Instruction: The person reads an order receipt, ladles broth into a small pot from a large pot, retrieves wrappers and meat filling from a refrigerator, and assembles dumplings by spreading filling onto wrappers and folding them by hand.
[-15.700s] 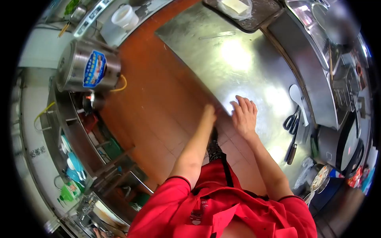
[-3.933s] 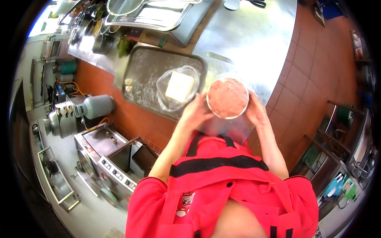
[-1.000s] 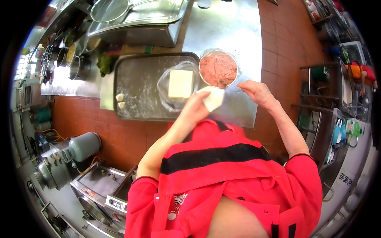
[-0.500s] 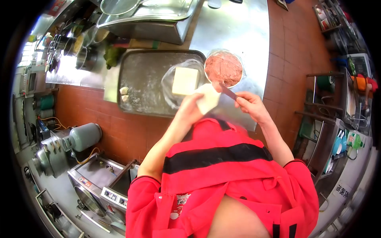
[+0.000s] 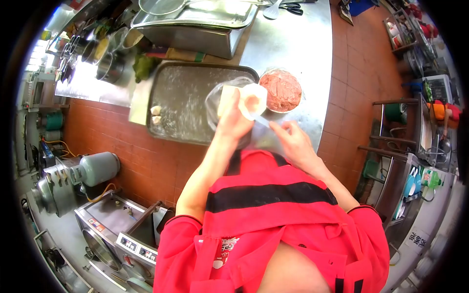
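My left hand [image 5: 236,119] is closed around a pale dough wrapper [image 5: 260,94], which has a dab of pink minced meat [image 5: 251,103] on it. My right hand [image 5: 297,142] grips a flat spatula [image 5: 264,121], its blade touching the wrapper's edge. Behind my left fingers, a square stack of wrappers [image 5: 225,96] lies partly hidden in a clear plastic bag [image 5: 212,103]. To the right of the wrapper stands a round bowl of minced meat [image 5: 282,89]. Two small folded dumplings [image 5: 156,115] rest at the left end of the dark floured tray [image 5: 183,100].
The steel table [image 5: 305,39] ends along its right side above red floor tiles [image 5: 349,83]. A metal container [image 5: 195,39] stands behind the tray. Pots [image 5: 110,66] sit at the back left. A gas cylinder [image 5: 100,168] and a cooker [image 5: 115,222] are on the left.
The spatula has come from beside the bowl to the wrapper, and meat now sits on the wrapper. My left hand has risen, its thumb up, covering part of the stack.
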`<state>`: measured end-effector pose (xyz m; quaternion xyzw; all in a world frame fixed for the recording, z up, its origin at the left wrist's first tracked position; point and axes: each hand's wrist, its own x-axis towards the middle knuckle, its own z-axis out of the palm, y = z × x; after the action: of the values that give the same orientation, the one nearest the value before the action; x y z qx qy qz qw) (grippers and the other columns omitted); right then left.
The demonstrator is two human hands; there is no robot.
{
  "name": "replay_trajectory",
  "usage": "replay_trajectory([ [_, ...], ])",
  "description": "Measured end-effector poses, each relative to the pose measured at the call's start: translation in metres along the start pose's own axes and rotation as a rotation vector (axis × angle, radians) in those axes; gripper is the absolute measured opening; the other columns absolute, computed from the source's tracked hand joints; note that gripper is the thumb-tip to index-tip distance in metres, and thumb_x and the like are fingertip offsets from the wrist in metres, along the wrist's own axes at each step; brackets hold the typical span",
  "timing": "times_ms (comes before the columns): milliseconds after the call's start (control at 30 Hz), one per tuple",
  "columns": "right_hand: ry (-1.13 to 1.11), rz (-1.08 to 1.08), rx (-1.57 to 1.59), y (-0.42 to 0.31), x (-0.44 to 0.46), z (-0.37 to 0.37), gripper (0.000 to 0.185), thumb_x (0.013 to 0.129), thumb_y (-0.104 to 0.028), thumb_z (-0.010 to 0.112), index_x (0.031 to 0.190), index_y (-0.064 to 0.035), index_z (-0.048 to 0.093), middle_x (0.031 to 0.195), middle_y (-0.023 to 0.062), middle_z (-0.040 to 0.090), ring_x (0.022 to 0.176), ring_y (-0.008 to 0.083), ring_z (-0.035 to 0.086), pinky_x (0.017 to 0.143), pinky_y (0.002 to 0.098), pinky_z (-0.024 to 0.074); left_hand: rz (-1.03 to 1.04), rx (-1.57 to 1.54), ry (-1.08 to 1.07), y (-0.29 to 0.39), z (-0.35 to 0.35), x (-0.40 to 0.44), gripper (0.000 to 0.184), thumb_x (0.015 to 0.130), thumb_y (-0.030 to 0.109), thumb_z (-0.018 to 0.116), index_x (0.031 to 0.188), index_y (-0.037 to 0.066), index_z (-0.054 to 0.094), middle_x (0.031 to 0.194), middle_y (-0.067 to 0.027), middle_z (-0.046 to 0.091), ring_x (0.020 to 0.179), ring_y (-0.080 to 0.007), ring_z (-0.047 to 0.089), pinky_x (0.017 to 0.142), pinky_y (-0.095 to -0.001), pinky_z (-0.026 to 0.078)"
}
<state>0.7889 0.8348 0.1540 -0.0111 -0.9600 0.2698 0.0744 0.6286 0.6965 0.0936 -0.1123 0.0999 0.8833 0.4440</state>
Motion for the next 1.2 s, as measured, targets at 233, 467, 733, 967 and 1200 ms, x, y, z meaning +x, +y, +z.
replay_trajectory([
  [233,-0.102,0.204,0.433,0.017,0.012,-0.036,0.025,0.089,-0.005,0.055,0.113,-0.0058,0.062,0.087,0.0104,0.058,0.076,0.0224,0.059,0.068,0.0294,0.0470,0.011,0.027,0.033,0.002,0.013,-0.019,0.044,0.099,0.036,0.039,0.125,0.001,0.046,0.123,-0.0143,0.054,0.116,-0.0292,0.051,0.102,-0.0444,0.039],
  [467,-0.159,0.528,0.688,0.047,0.034,-0.029,0.024,0.090,-0.011,0.056,0.111,0.0002,0.063,0.081,0.0040,0.063,0.073,0.0125,0.057,0.067,0.0271,0.0459,-0.093,-0.023,-0.099,-0.001,0.020,-0.043,0.052,0.099,0.038,0.039,0.130,-0.003,0.043,0.126,-0.0182,0.053,0.119,-0.0328,0.050,0.105,-0.0474,0.036],
  [733,-0.027,0.136,0.019,0.069,0.013,-0.037,0.023,0.088,-0.007,0.057,0.110,-0.0095,0.064,0.076,0.0075,0.056,0.065,0.0225,0.057,0.060,0.0319,0.0468,-0.213,0.086,0.135,-0.007,-0.046,-0.027,0.043,0.098,0.028,0.047,0.124,-0.006,0.045,0.125,-0.0200,0.053,0.115,-0.0321,0.053,0.100,-0.0460,0.042],
  [967,-0.126,0.034,-0.035,0.085,0.017,-0.022,0.027,0.087,-0.008,0.056,0.112,-0.0140,0.063,0.080,0.0095,0.057,0.070,0.0281,0.058,0.061,0.0381,0.0468,-0.205,0.196,0.152,-0.020,-0.029,-0.006,0.042,0.100,0.031,0.040,0.120,-0.005,0.049,0.116,-0.0163,0.058,0.107,-0.0271,0.057,0.094,-0.0407,0.046],
  [1200,-0.254,0.609,0.863,0.084,0.012,-0.020,0.026,0.088,-0.009,0.056,0.113,-0.0001,0.060,0.076,0.0017,0.055,0.069,0.0118,0.052,0.058,0.0273,0.0428,-0.220,0.140,0.176,-0.013,-0.019,-0.016,0.048,0.101,0.035,0.036,0.127,-0.005,0.043,0.123,-0.0188,0.054,0.114,-0.0305,0.053,0.101,-0.0439,0.041],
])
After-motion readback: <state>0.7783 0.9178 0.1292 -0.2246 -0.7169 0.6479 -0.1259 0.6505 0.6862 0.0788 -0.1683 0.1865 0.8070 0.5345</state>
